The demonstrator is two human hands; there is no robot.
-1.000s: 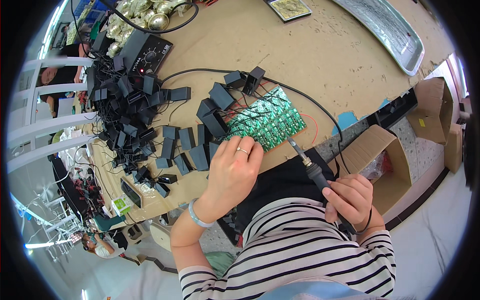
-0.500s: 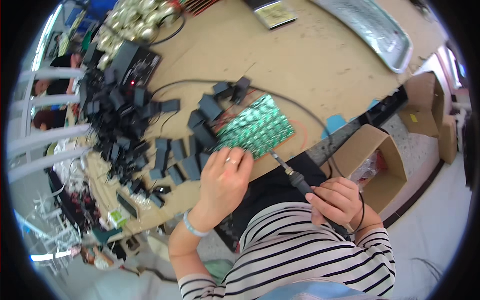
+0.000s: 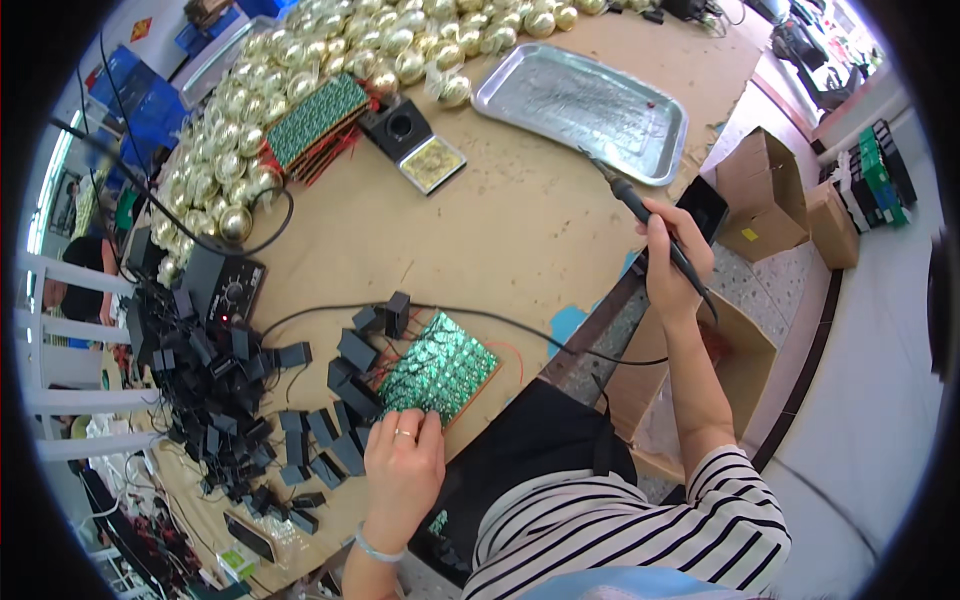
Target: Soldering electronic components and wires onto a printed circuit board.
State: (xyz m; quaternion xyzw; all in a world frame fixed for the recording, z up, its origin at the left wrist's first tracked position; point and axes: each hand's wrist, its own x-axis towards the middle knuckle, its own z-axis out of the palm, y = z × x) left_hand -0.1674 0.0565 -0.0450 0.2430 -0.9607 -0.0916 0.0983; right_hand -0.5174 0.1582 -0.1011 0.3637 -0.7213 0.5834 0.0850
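Note:
My right hand [image 3: 678, 255] grips a soldering iron [image 3: 630, 195], raised away from the board, its tip by the near edge of a silver metal tray [image 3: 572, 95]. A green circuit board panel [image 3: 455, 365], covered in rows of small shiny parts, lies near the table's front edge. At its near left corner rests my left hand [image 3: 405, 460], fingers bent and pressed together; whatever they hold is hidden. Several small black box-shaped housings [image 3: 352, 385] with thin dark wires sit along the panel's left side.
A black soldering station [image 3: 228, 288] with a lit red light stands beside a heap of black housings [image 3: 215, 375]. Gold balls [image 3: 400, 40], stacked green boards [image 3: 318, 120] and an iron stand with yellow sponge [image 3: 432, 165] lie farther back. Cardboard boxes [image 3: 765, 195] stand at right.
My right hand has swung the soldering iron forward, from the board's near edge up to the tray. My left hand stays at the board's corner. The view has shifted to show more table.

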